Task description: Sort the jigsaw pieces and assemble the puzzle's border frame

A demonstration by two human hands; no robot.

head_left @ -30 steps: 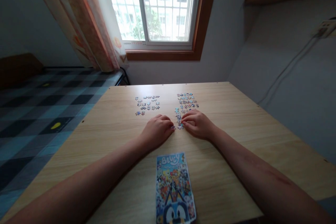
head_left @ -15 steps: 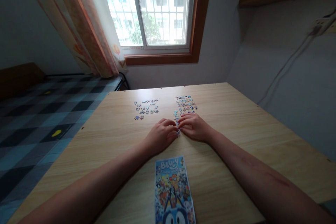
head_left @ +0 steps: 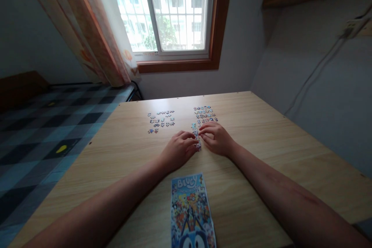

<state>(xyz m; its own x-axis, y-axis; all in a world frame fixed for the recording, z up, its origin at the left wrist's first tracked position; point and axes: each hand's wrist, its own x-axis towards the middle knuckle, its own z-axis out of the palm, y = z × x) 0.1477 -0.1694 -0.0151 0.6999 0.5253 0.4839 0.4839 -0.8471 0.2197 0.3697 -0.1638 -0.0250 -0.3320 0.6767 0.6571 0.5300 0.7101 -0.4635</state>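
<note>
A narrow strip of joined jigsaw pieces (head_left: 194, 127) runs toward me on the table, partly hidden by my fingers. My left hand (head_left: 180, 148) rests at its left side, the curled fingers and thumb on the near pieces. On the other side, my right hand (head_left: 216, 138) hovers close to the strip with its fingers bent and slightly apart; nothing shows between them. Just beyond lie rows of loose jigsaw pieces (head_left: 205, 116), some behind my right hand. A second group of loose pieces (head_left: 163, 121) is spread farther left.
A picture sheet marked "Bluey" (head_left: 192, 205) lies in front of me between my forearms. The wooden table (head_left: 261, 143) reaches toward the window (head_left: 180, 19). A bed with a checked cover (head_left: 58, 124) stands at the left, and a cable (head_left: 314, 69) hangs along the right wall.
My right hand has drawn back slightly from the strip, and its fingers have parted. My left hand stays at the near pieces. The whole view has shifted a little.
</note>
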